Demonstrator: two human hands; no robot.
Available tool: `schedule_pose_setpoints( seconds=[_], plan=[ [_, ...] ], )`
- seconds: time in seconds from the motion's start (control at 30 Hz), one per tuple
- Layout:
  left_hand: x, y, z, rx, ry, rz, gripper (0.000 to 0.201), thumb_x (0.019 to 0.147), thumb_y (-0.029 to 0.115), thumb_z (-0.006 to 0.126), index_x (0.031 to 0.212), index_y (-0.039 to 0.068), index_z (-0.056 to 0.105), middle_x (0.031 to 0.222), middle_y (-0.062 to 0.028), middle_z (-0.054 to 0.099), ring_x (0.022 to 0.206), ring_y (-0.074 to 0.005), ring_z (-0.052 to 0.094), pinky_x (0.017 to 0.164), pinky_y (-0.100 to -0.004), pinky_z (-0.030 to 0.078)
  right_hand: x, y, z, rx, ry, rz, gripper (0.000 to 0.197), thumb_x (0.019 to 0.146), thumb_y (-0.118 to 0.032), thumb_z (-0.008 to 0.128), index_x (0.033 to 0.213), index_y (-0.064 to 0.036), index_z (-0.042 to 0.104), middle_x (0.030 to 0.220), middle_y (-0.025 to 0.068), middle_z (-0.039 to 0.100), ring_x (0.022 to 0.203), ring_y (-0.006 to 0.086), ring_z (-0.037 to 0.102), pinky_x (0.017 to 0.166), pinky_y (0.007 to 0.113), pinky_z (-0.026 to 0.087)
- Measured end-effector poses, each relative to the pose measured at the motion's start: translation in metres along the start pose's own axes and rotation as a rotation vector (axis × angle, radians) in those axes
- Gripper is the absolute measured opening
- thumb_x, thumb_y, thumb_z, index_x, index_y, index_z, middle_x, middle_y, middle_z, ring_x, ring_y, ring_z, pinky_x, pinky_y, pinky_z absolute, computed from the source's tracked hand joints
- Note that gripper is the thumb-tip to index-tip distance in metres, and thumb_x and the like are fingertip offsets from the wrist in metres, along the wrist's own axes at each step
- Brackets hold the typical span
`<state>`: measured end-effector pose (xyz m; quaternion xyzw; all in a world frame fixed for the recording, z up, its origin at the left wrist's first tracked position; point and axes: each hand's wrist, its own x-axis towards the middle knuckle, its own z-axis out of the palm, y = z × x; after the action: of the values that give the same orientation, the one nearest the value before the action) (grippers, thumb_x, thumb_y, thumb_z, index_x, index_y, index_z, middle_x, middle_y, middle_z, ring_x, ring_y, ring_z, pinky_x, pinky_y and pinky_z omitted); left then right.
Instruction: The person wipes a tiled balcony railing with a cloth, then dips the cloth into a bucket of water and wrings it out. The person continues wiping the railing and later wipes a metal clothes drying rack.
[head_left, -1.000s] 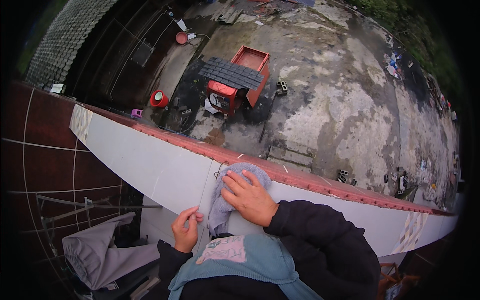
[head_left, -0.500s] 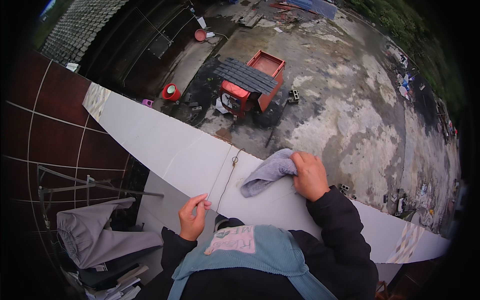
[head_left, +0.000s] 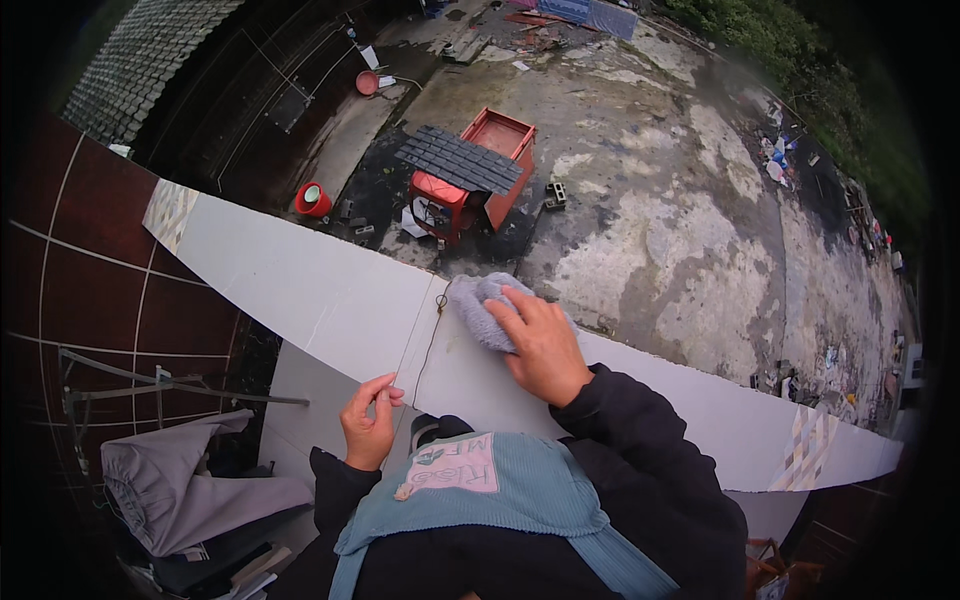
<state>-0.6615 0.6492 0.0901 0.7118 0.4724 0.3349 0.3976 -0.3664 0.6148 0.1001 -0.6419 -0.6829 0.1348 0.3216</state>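
A fluffy grey cloth lies bunched on the white ledge, near its outer edge. My right hand presses down on it from above, fingers curled over the fabric. By the ledge's inner edge, my left hand has its thumb and fingertips pinched together. Whether anything thin is between them is too small to see. A dark thin cord with a small loop at its upper end runs across the ledge between my hands, beside a straight seam.
Beyond the ledge, far below, are a concrete yard, a red three-wheeled cart with a dark corrugated sheet, and a red bucket. At lower left, grey fabric lies near a metal rack.
My right hand has moved left and flattened onto the cloth, which is now bunched near the cord instead of hanging from my fingers. My left hand stays pinched beside the ledge. The view has shifted slightly.
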Motion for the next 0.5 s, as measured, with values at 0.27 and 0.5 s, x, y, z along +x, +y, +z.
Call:
schedule_pose_setpoints(
  seconds=[0.27, 0.5],
  plan=[
    [-0.004, -0.009, -0.006, -0.026, -0.048, 0.018, 0.025, 0.098, -0.004, 0.051, 0.120, -0.001, 0.064, 0.089, -0.0101, 0.069, 0.075, -0.0134, 0.065, 0.070, -0.0265, 0.054, -0.028, -0.032, 0.039, -0.057, -0.194, -0.149, 0.052, 0.075, -0.027, 0.079, 0.117, -0.0054, 0.058, 0.139, 0.0203, 0.050, 0.136, 0.0340, 0.042, 0.106, 0.049, 0.034],
    [0.008, -0.012, 0.005, -0.063, -0.175, 0.071, 0.024, 0.098, -0.004, 0.051, 0.118, -0.001, 0.065, 0.088, -0.0100, 0.068, 0.073, -0.0137, 0.064, 0.070, -0.0270, 0.053, -0.073, -0.003, 0.014, -0.237, 0.069, 0.087, 0.047, 0.074, -0.022, 0.079, 0.112, -0.0060, 0.058, 0.134, 0.0160, 0.052, 0.132, 0.0323, 0.044, 0.103, 0.047, 0.035]
  ],
)
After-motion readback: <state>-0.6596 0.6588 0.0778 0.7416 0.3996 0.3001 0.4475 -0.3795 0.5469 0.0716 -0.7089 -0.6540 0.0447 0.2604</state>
